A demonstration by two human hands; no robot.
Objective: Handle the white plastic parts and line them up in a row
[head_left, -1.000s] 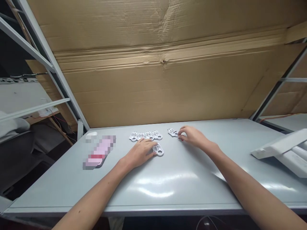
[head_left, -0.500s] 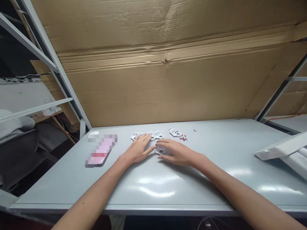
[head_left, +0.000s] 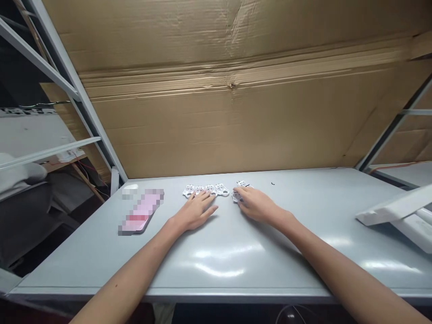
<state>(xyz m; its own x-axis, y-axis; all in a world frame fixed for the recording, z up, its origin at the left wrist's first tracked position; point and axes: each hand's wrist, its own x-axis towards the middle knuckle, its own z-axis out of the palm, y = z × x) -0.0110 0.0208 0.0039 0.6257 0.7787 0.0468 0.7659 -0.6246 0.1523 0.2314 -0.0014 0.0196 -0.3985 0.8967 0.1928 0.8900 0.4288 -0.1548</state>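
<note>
Several white flat parts with round holes [head_left: 222,189] lie in a row on the grey table [head_left: 216,243]. My left hand [head_left: 195,210] rests flat at the near edge of this row, fingers spread, its fingertips over the parts. To the right, my right hand [head_left: 255,203] has its fingers curled on another white part [head_left: 236,196], mostly covered by the fingers. Just behind that hand, one more white part [head_left: 241,183] shows partly.
A phone-like pink object [head_left: 146,210] and a small white case [head_left: 131,188] lie at the left. White angled pieces [head_left: 394,213] stand at the right. Cardboard [head_left: 216,130] closes off the back, and a tiny black piece [head_left: 273,183] lies behind.
My right hand has moved back and to the right, and the single white part has moved with it. The small red pieces are now hidden. My left hand has stayed in place.
</note>
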